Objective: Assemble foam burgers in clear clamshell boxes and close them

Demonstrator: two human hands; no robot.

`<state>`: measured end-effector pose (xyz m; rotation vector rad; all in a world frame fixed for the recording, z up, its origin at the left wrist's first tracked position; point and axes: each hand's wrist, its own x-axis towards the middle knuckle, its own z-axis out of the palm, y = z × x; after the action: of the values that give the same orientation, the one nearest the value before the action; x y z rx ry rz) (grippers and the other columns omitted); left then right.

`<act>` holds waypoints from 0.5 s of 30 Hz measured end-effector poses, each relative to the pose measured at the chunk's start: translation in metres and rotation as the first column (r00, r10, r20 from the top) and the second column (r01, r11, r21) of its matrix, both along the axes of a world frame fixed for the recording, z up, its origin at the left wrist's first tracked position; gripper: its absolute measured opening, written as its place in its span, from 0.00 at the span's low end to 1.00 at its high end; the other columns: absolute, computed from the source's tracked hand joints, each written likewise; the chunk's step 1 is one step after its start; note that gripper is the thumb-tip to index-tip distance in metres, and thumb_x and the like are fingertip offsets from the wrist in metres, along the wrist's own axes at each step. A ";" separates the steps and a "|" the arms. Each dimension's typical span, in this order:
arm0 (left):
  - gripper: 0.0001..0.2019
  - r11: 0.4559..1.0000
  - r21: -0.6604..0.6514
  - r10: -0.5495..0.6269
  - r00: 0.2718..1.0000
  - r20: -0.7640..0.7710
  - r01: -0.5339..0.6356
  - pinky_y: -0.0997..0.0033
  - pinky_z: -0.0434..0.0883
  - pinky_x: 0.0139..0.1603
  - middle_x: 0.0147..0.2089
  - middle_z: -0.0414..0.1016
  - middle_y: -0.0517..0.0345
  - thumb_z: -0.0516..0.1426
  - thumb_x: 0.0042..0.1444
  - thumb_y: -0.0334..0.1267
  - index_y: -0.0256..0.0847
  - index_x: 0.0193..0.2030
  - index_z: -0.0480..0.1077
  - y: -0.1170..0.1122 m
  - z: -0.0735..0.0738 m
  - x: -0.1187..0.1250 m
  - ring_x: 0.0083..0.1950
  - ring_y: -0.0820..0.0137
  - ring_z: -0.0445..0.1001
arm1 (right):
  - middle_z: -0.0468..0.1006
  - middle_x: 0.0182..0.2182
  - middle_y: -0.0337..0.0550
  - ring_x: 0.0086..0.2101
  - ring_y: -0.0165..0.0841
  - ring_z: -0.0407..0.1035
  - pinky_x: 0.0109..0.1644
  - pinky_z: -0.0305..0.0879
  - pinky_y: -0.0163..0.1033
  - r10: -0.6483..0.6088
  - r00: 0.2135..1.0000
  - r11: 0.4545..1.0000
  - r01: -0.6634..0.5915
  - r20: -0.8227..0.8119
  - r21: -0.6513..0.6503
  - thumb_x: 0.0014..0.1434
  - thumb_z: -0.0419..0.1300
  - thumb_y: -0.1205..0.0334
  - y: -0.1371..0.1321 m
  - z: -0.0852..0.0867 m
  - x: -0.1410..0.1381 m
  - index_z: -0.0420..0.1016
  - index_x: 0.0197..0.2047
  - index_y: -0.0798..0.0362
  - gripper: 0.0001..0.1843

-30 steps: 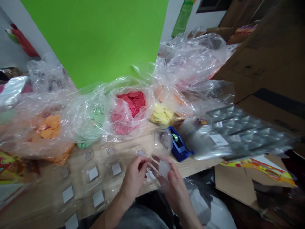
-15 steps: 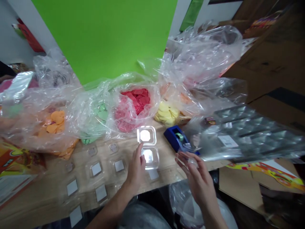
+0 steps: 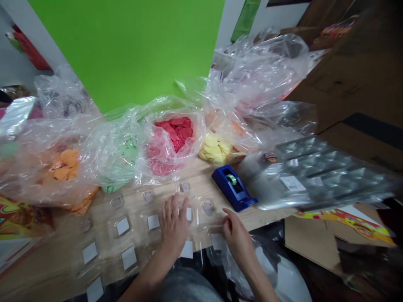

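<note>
Midway between hands (image 3: 174, 225) (image 3: 236, 235), clear container (image 3: 208, 208)

Clear plastic box (image 3: 208, 208) lay spread open, right by right hand's (image 3: 235, 230) fingertips! Second clear box (image 3: 194, 217), white square (image 3: 189, 214) showing, sat partly hidden by left hand (image 3: 174, 222)!

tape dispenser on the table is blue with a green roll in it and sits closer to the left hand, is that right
Not quite: the head view shows the blue tape dispenser, with its green roll, on the table closer to the right hand than to the left hand.
</note>
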<state>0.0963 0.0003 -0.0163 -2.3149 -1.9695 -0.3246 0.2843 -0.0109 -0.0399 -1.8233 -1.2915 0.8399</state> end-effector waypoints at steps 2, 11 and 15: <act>0.20 0.986 0.041 -0.160 0.987 -0.017 0.161 0.49 0.60 0.58 0.61 0.64 0.46 0.55 0.56 0.44 0.42 0.54 0.68 -0.010 -0.010 -0.004 0.61 0.53 0.62 | 0.75 0.37 0.50 0.41 0.43 0.69 0.51 0.62 0.52 0.011 0.998 0.996 -0.017 0.063 0.083 0.52 0.51 0.57 0.003 0.009 -0.001 0.72 0.41 0.50 0.15; 0.33 0.998 0.046 0.051 0.987 -0.155 -0.044 0.43 0.57 0.59 0.57 0.67 0.31 0.50 0.55 0.58 0.26 0.50 0.70 -0.026 -0.026 -0.015 0.57 0.47 0.65 | 0.70 0.47 0.62 0.51 0.52 0.62 0.54 0.57 0.58 -0.445 0.683 0.870 0.177 0.580 0.459 0.56 0.51 0.43 0.050 0.082 0.101 0.72 0.48 0.61 0.30; 0.29 0.995 0.101 0.032 0.994 -0.106 -0.021 0.42 0.57 0.59 0.60 0.63 0.29 0.51 0.56 0.54 0.26 0.49 0.71 -0.020 -0.030 -0.020 0.61 0.45 0.61 | 0.74 0.39 0.62 0.44 0.54 0.67 0.48 0.61 0.61 -0.279 0.709 0.949 0.101 0.647 0.299 0.53 0.48 0.36 0.070 0.081 0.127 0.70 0.50 0.64 0.39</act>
<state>0.0759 -0.0194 -0.0466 -2.1954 -1.8875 -0.2833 0.4110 0.0593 0.0410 -2.0930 -1.5126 -0.1618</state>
